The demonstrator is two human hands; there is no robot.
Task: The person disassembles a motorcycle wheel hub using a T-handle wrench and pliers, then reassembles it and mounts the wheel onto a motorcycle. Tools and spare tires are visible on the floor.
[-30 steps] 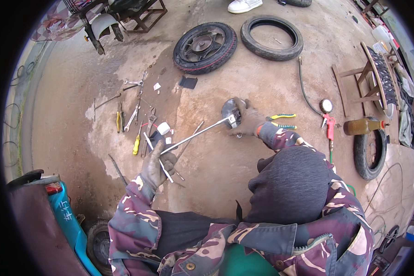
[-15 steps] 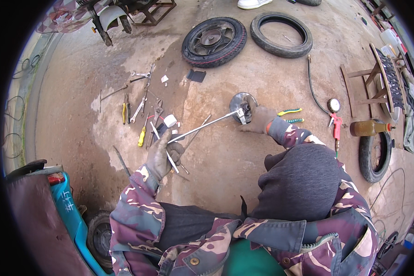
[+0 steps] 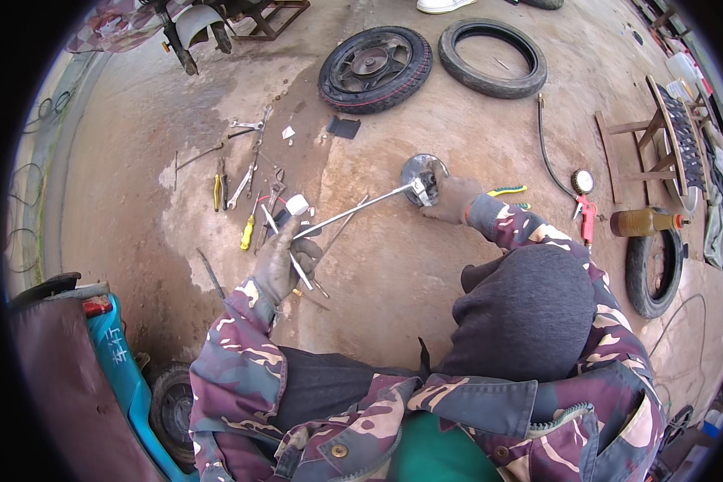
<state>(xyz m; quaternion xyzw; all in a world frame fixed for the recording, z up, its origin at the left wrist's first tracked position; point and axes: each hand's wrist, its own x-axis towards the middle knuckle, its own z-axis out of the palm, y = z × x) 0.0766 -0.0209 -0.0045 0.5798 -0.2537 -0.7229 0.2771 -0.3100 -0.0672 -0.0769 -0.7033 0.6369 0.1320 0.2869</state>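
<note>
My left hand [image 3: 285, 261] is wrapped round the crossbar of a T-handle wrench [image 3: 353, 210]. The wrench's long silver shaft slopes up to the right, and its socket end meets a round metal brake plate [image 3: 412, 168]. My right hand [image 3: 451, 199] grips that plate by its right side, with fingers over its face; part of the plate is hidden behind them. Just right of my right hand lie green-and-yellow-handled pliers [image 3: 508, 191], partly covered by my sleeve. Near my left hand are a white roll [image 3: 297, 204] and a thin metal rod [image 3: 344, 231] on the ground.
Wrenches [image 3: 243, 186], yellow-handled pliers [image 3: 217, 189] and a yellow screwdriver [image 3: 247, 233] lie at left. Beyond are a spoked wheel [image 3: 394, 95] and a bare tyre [image 3: 530, 84]. At right: a red inflator gun [image 3: 588, 221], a bottle [image 3: 639, 223], a stool [image 3: 655, 132] and another tyre [image 3: 639, 277].
The brake plate and wrench end have shifted slightly away from me, and the wrench's angle has changed a little. My right sleeve covers more of the pliers beside it.
</note>
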